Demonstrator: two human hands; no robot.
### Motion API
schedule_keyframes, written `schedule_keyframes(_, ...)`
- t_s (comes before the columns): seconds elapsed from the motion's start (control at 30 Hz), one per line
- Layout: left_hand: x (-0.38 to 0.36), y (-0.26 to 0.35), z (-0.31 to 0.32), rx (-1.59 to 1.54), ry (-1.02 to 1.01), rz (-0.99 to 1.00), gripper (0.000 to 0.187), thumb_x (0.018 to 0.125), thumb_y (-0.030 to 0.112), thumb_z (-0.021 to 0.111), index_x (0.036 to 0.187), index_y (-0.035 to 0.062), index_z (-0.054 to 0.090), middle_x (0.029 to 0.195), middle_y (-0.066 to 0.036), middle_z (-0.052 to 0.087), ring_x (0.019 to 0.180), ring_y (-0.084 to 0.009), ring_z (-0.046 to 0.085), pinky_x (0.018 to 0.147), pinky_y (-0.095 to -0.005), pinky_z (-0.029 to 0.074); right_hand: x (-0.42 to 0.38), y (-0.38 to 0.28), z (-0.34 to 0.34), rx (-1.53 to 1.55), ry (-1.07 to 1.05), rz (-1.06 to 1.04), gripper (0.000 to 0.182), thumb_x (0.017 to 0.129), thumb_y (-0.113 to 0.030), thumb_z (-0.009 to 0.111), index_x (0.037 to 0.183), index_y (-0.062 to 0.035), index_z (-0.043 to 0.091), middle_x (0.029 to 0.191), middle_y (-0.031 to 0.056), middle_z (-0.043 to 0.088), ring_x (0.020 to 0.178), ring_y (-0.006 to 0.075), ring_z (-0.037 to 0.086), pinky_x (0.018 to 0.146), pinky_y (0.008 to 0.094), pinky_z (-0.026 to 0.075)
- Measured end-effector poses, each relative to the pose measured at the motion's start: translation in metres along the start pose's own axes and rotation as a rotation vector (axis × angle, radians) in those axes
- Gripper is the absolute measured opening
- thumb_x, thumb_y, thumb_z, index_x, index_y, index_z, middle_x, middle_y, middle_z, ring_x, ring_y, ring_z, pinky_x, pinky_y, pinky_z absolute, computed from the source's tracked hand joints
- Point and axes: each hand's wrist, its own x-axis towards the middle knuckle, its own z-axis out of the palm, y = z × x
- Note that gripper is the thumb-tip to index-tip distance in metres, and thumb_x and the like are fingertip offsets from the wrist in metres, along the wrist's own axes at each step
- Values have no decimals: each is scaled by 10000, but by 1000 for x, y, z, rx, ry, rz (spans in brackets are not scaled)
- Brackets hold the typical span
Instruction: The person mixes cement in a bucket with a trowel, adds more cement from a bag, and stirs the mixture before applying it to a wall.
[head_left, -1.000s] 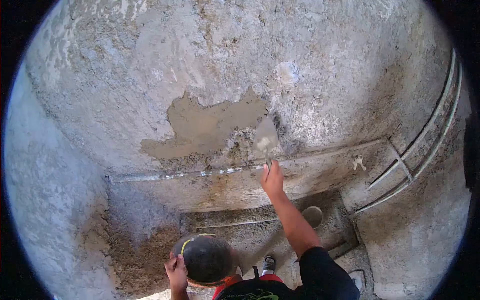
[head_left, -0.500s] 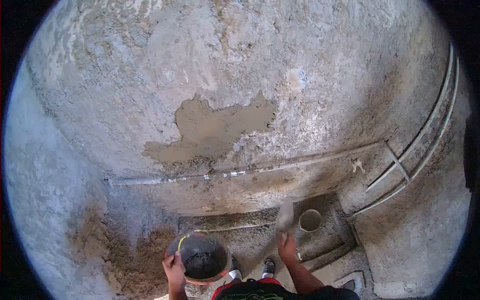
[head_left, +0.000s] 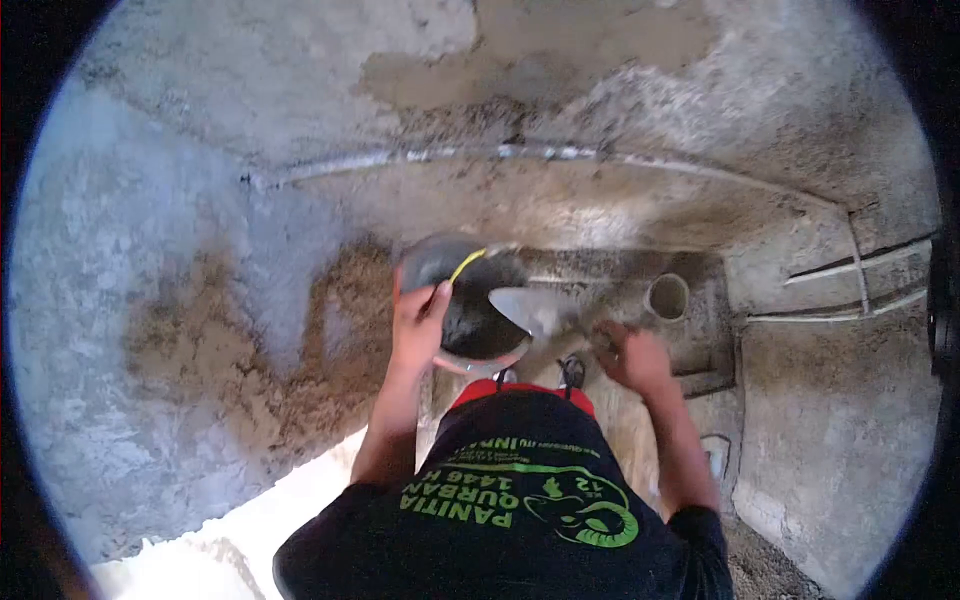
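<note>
In the head view, the person's left hand (head_left: 419, 325) is at the left side of the bucket (head_left: 487, 366). Its fingers are closed in a narrow pinch and hold the lower end of the yellow strip (head_left: 467, 264), which lies across the bucket's opening and goes up to the far rim. The bucket is in front of the person's body, a little to the left, and its inside is dark; what material is in it, I cannot tell.

The right hand (head_left: 636, 358) is to the right of the bucket, apart from it. Its fingers are curled and hold the trowel (head_left: 527, 310); they are somewhat blurred. The blade points to the left, with its tip over the opening of the bucket. If the blade touches the inside, I cannot tell.

To the right, near this hand, one round pot (head_left: 667, 298) is on the floor. Below the hands there are the black shirt (head_left: 480, 545) with green print, the red shorts (head_left: 466, 393) and the two feet. On the wall (head_left: 420, 200) ahead, a darker brown patch (head_left: 540, 50) is above the long pale strip (head_left: 690, 166). Pale bars (head_left: 858, 258) are at the right side.
</note>
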Motion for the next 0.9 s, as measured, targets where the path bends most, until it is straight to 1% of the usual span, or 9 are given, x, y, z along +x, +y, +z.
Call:
schedule_keyframes(0.03, 3, 6, -4, 9, -3, -23, 366, 970, 275, 691, 755, -16, 636, 614, -91, 511, 796, -244, 535, 993, -379, 400, 14, -27, -22, -67, -39, -31, 365, 829, -345, 726, 1144, -162, 708, 977, 173, 731, 881, 371, 709, 756, 497, 566)
schedule_keyframes(0.1, 12, 26, -7, 102, -140, 182, 399, 1014, 214, 644, 671, 51, 521, 553, 46, 410, 547, -61, 403, 497, -271, 356, 43, -52, -35, -199, -107, -124, 318, 830, -317, 711, 1100, -149, 722, 943, 172, 732, 868, 360, 718, 746, 489, 571)
schedule_keyframes(0.2, 31, 38, -5, 211, -136, 583, 454, 1017, 221, 643, 655, 25, 453, 554, 50, 378, 556, -74, 367, 509, -292, 367, 84, -80, -32, -393, -209, -269, 206, 832, -248, 666, 968, -119, 752, 898, 159, 739, 850, 332, 737, 732, 473, 584)
schedule_keyframes(0.27, 27, 58, -3, 186, -182, 506, 462, 1019, 206, 635, 658, 3, 429, 572, 48, 354, 585, -82, 342, 648, -304, 433, 101, -94, -23, -446, -271, -312, 174, 832, -207, 637, 882, -103, 768, 887, 147, 745, 844, 314, 747, 729, 464, 592)
schedule_keyframes(0.33, 27, 70, 1, 2, -254, 241, 425, 990, 228, 646, 664, -12, 517, 556, -98, 399, 663, -286, 398, 1141, -446, 305, 111, -103, -14, -418, -281, -391, 174, 817, -209, 635, 835, -102, 771, 877, 139, 748, 845, 309, 750, 721, 445, 598)
schedule_keyframes(0.37, 27, 70, 2, 2, -261, 235, 425, 990, 228, 646, 664, -12, 517, 556, -98, 399, 663, -286, 398, 1141, -446, 305, 112, -105, -5, -414, -287, -385, 174, 817, -209, 635, 835, -102, 771, 877, 139, 748, 845, 309, 750, 721, 445, 598)
schedule_keyframes(0.43, 29, 68, 3, 39, -287, 302, 448, 1017, 193, 631, 655, 9, 442, 591, 47, 342, 617, -59, 333, 850, -306, 425, 111, -112, 10, -384, -338, -415, 171, 810, -202, 639, 839, -94, 768, 879, 142, 746, 847, 313, 749, 736, 443, 596)
schedule_keyframes(0.63, 43, 52, 10, 38, -313, 462, 475, 1024, 241, 640, 649, 18, 451, 571, 77, 351, 557, -49, 338, 501, -288, 314, 90, -98, 3, -183, -380, -375, 315, 827, -394, 712, 994, -133, 768, 905, 157, 741, 867, 353, 722, 780, 499, 558)
schedule_keyframes(0.9, 31, 25, -10, -140, -282, 67, 416, 1037, 211, 613, 657, 121, 468, 545, 78, 378, 437, -35, 340, 413, -251, 237, 35, -33, -31, 158, -182, -218, 441, 777, -356, 779, 1174, -176, 711, 990, 153, 708, 996, 395, 665, 829, 491, 546)
